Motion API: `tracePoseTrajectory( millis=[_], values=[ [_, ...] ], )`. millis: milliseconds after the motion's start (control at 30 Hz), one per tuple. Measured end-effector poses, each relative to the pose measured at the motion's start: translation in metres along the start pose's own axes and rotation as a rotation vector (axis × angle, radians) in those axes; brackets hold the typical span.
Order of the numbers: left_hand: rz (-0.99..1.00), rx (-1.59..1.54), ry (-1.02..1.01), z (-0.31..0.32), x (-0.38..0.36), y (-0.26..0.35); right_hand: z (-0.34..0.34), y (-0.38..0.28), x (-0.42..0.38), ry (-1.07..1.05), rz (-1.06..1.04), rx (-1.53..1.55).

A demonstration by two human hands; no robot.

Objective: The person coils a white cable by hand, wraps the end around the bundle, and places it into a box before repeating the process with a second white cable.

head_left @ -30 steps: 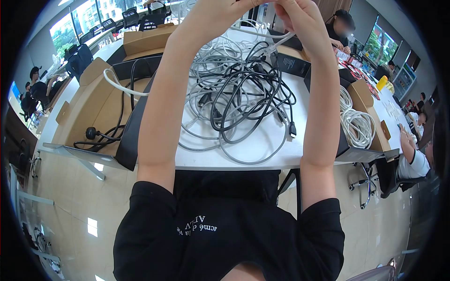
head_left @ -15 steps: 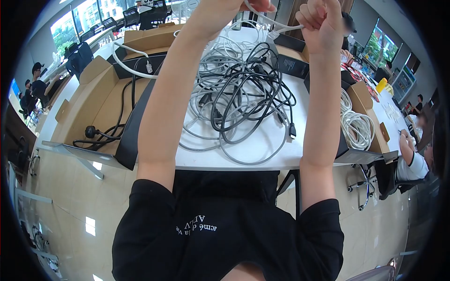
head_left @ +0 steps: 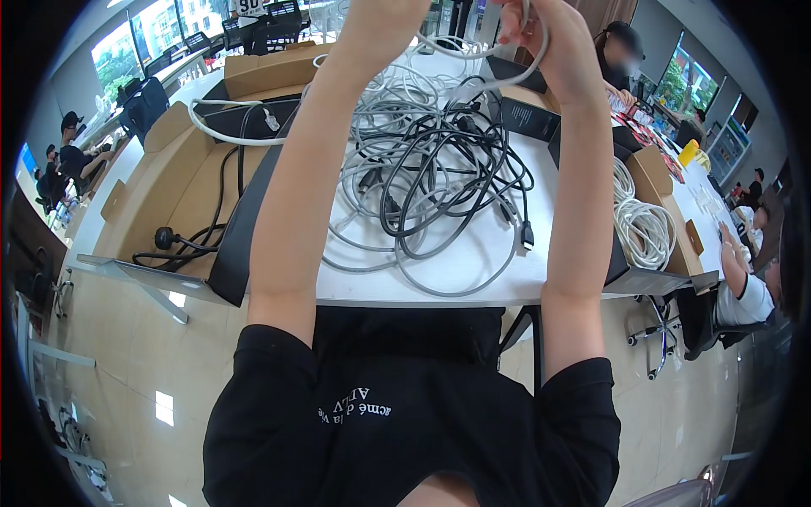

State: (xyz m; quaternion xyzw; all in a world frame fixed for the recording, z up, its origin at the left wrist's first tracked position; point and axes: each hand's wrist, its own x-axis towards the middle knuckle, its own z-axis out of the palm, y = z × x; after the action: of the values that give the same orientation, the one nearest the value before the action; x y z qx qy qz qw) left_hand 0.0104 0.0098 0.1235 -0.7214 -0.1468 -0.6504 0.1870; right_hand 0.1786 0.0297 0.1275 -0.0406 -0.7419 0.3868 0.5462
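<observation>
My right hand [head_left: 553,42] is raised at the top edge, with fingers curled round a white cable [head_left: 517,79] that loops over it. My left hand [head_left: 384,25] is also raised at the top edge; its fingers are out of frame. White cable runs between the two hands. Below them, a tangle of grey-white cables [head_left: 372,152] and black cables [head_left: 405,194] lies on the white table [head_left: 422,291]. One black cable ends in a video-type plug [head_left: 527,235] near the right forearm.
An open cardboard box [head_left: 182,186] at left holds black cables with a power plug [head_left: 164,237]. Another box [head_left: 663,182] at right holds a coiled white cable [head_left: 644,228]. More boxes stand behind. A person [head_left: 618,55] is across the table; others sit at both sides.
My right hand has shifted a little left and turned, and the cable now loops over it. The left hand has moved slightly higher, its fingers leaving the frame.
</observation>
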Motion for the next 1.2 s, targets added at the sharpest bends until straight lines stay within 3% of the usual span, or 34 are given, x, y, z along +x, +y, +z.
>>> tracePoseTrajectory(
  millis=[33,67,200,400,600,700,767,833,900,967,1133,1200],
  values=[
    [0.056,0.069,0.0,0.002,0.0,0.003,-0.006,0.009,0.004,-0.071,-0.044,-0.114],
    [-0.012,0.126,-0.032,0.003,-0.006,0.008,-0.009,0.016,0.005,-0.142,-0.088,-0.229],
    [-0.086,0.124,0.032,0.01,-0.01,0.014,0.008,0.017,0.002,0.075,-0.293,-0.355],
    [-0.341,-0.096,-0.07,0.01,-0.011,0.017,0.008,0.014,0.001,0.18,-0.391,-0.448],
    [-0.522,-0.399,-0.256,-0.002,-0.013,0.0,-0.008,0.017,0.007,0.376,-0.288,-0.007],
    [-0.455,-0.403,-0.32,-0.001,-0.009,0.011,-0.009,0.017,0.012,0.455,-0.255,0.193],
    [-0.405,-0.433,-0.334,0.002,-0.011,0.01,-0.021,0.018,0.012,0.103,-0.093,0.918],
    [-0.405,-0.4,-0.339,0.004,-0.008,0.024,-0.02,0.019,0.012,0.106,-0.08,0.992],
    [-0.48,-0.341,-0.339,0.003,-0.004,0.04,-0.013,0.022,0.013,0.469,-0.223,0.412],
    [-0.612,-0.353,-0.344,0.002,0.001,0.049,-0.018,0.026,0.014,0.424,-0.189,0.457],
    [-0.666,-1.018,-0.252,-0.002,-0.009,0.011,-0.014,0.027,0.015,0.396,-0.117,0.57],
    [-0.741,-1.107,-0.25,-0.007,-0.009,0.007,-0.013,0.027,0.014,0.353,-0.107,0.615]
  ],
)
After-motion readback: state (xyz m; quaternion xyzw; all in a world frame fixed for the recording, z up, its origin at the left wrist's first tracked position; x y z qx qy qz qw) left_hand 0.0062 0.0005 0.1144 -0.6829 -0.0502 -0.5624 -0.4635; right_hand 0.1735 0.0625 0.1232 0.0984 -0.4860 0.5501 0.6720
